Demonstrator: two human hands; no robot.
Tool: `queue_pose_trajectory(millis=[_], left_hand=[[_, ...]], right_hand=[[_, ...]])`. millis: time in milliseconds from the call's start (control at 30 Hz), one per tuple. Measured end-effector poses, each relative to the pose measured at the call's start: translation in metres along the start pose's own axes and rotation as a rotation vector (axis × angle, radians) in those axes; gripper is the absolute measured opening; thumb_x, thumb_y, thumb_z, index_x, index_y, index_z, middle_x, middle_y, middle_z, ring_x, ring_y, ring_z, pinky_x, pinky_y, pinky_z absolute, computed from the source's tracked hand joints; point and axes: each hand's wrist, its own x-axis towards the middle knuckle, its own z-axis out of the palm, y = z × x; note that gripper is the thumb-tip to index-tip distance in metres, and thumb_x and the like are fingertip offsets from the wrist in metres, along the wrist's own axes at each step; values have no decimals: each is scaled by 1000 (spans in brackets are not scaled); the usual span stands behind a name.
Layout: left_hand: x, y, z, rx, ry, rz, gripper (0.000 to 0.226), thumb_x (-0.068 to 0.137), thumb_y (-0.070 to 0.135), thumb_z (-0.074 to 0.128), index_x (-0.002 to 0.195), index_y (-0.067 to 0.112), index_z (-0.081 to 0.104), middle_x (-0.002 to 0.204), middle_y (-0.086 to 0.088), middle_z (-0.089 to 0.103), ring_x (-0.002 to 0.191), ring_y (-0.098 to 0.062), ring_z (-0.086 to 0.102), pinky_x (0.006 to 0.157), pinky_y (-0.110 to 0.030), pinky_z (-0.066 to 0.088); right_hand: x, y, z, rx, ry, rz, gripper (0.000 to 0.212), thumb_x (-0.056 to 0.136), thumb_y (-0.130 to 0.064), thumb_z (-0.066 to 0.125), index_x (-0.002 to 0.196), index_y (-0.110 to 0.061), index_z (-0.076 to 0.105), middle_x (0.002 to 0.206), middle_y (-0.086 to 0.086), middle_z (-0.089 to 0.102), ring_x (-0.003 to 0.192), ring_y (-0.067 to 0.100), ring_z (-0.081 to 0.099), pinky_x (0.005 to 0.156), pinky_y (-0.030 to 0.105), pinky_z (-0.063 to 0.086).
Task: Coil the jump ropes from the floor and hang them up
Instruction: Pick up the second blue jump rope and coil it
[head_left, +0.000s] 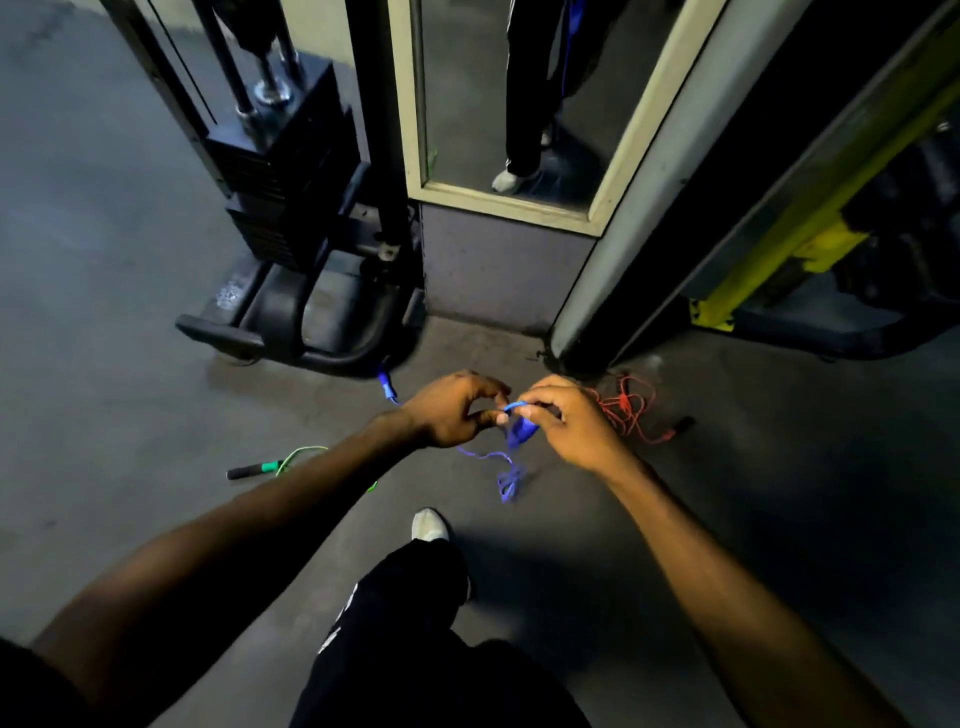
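- Weight-stack machine (291, 208), the landmark: the blue jump rope (511, 480) trails from one handle (387, 387) lying against the machine's base; pulling could snag it there.
- Red jump rope (628, 410), right of the machine, lies tangled; coiling it may knot it.
- Green jump rope (296, 457), in front of the machine, lies near the shoe (430, 525): a trip risk.
- Left hand (452, 410) and right hand (566, 421) each pinch the blue cord narrowly; slack loops may slip.

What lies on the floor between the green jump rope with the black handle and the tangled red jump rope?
In the head view, the blue jump rope, pinched by both the left hand and right hand.
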Motion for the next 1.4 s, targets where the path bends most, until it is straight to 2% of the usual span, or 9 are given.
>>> queue_pose_trajectory(millis=[233,333,533,667,867,1033,1100,1267,1400], left_hand=[[-74,81,27,-591,144,-255,18,93,15,65,76,8,66,67,-7,71,53,-8,64,55,-22,51],[-108,115,35,-678,233,-367,22,92,17,66,75,4,67,66,-11,69,51,-15,60,50,-22,49],[-159,143,40,-941,451,-463,23,92,10,65,71,10,57,71,-14,66,59,-20,64,53,-27,55],[-202,135,38,-852,567,-424,22,91,9,64,106,13,49,73,-11,64,56,-21,61,58,-32,50],[-276,112,33,-406,299,-302,6,81,19,72,76,21,72,84,-4,72,75,-9,60,80,-32,52],[-328,111,36,-313,239,-132,38,85,21,75,120,15,64,118,3,63,107,-5,55,86,-16,41],[-344,115,39,-403,151,-76,11,91,17,67,98,9,71,106,-7,69,99,-7,57,86,-17,42],[-383,133,34,-737,118,-102,39,99,29,53,64,14,61,76,-20,72,65,-15,67,57,-32,39],[-404,141,38,-888,10,-194,42,102,33,43,66,13,49,45,-2,39,35,-16,38,47,-26,27]], right_hand=[[-93,-34,14,59,276,189,6,81,-19,68,87,-21,70,75,-8,57,72,18,61,71,40,52],[-135,-63,33,237,353,298,12,80,-21,66,79,-25,55,70,-3,63,67,18,63,63,37,49],[-189,-122,69,584,-36,277,19,94,3,50,110,-2,60,92,6,65,71,-3,62,78,17,49],[-207,-149,76,532,83,277,25,100,-11,45,83,-11,63,60,4,49,50,9,47,56,25,45],[-218,-203,70,272,114,138,25,96,-16,55,85,-1,71,43,-13,45,42,1,36,45,24,35],[-245,-246,97,243,41,31,25,91,-15,64,79,6,71,41,-11,45,41,2,34,43,15,27],[-253,-253,101,247,101,35,23,89,-12,67,77,8,70,39,-13,48,39,0,35,45,12,26],[-287,-250,103,358,264,136,13,78,-15,78,74,-6,71,52,4,47,50,9,36,50,23,26],[-314,-253,119,307,276,104,18,82,-23,75,74,-8,69,51,10,41,49,12,31,48,23,20]])
